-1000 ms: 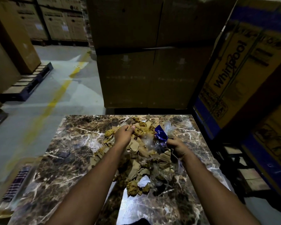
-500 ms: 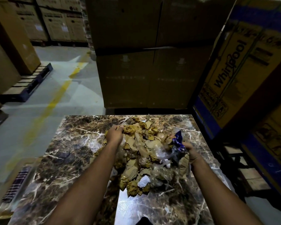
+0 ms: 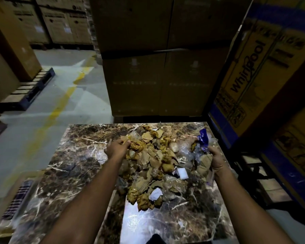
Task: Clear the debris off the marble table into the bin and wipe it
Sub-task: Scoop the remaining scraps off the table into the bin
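A pile of debris, crumpled brown paper, cardboard scraps, clear plastic and white bits, covers the middle of the brown marble table. My left hand pinches a crumpled brown wad at the pile's left edge. At the pile's right edge my right hand grips clear plastic and brown paper, with a blue wrapper sticking up just beyond its fingers. No bin is clearly visible.
Tall cardboard cartons stand right behind the table, and a Whirlpool box leans close on the right. A wooden pallet lies under it. Left of the table is concrete floor with a yellow line, and a striped object sits low at the left.
My right hand has swung out to the table's right side, carrying plastic and the blue wrapper. My left hand has shifted slightly left, and the pile has spread wider.
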A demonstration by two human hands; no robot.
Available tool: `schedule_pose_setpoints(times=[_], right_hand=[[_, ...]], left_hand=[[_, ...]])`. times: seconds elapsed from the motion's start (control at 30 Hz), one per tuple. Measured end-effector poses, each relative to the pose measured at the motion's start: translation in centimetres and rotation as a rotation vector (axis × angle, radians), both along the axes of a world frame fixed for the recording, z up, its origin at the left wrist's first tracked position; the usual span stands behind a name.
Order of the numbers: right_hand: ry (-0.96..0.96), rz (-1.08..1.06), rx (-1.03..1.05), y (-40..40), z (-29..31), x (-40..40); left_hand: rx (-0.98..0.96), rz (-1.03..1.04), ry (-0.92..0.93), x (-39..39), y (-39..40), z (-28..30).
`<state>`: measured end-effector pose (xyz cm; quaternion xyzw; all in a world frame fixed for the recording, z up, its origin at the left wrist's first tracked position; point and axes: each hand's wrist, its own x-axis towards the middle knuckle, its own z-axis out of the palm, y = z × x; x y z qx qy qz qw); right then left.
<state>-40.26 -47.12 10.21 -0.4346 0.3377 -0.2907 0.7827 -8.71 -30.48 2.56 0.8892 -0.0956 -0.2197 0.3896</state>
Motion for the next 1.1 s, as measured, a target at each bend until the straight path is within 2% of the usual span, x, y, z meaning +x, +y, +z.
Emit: schedule_pose_setpoints(times=[0.07, 0.3, 0.37, 0.43, 0.5, 0.6, 0.7, 0.8, 0.9, 1.1], right_hand=[[0.024, -0.024, 0.043, -0.2, -0.9, 0.4], [0.293, 0.004, -0.059, -0.5, -3.7, 2.0], [0.246, -0.03, -0.081, -1.1, -4.6, 2.4], [0.255, -0.042, -0.081, 0.8, -1.4, 3.2], [0.245, -0.027, -0.079, 2.4, 1.4, 4.0], [0.301, 0.113, -0.137, 4.0, 3.4, 5.1], [0.375, 0.312, -0.241, 5.5, 4.2, 6.1], [0.386, 0.539, -0.239, 6.7, 4.4, 7.0], [0.376, 0.718, -0.322, 8.1, 5.3, 7.9], [0.32, 0.643, -0.372, 9.7, 6.5, 9.3]], left_hand=[[-0.053, -0.019, -0.002, -1.1, 0.0, 1.3], [-0.247, -0.126, 0.226, -2.1, -0.1, 3.6], [-0.222, -0.156, 0.199, -2.0, -0.1, 4.4], [-0.133, -0.186, 0.169, -1.6, 0.1, 5.2], [-0.131, -0.232, 0.158, -1.2, 0.1, 5.8], [-0.294, -0.169, 0.316, -1.6, 0.1, 7.9], [-0.544, -0.155, 0.552, -2.9, 0.4, 10.3], [-0.792, -0.133, 0.836, -4.0, 0.9, 12.8], [-1.002, -0.027, 0.986, -4.7, 1.2, 14.1], [-1.243, 0.127, 1.147, -6.3, 1.9, 14.9]])
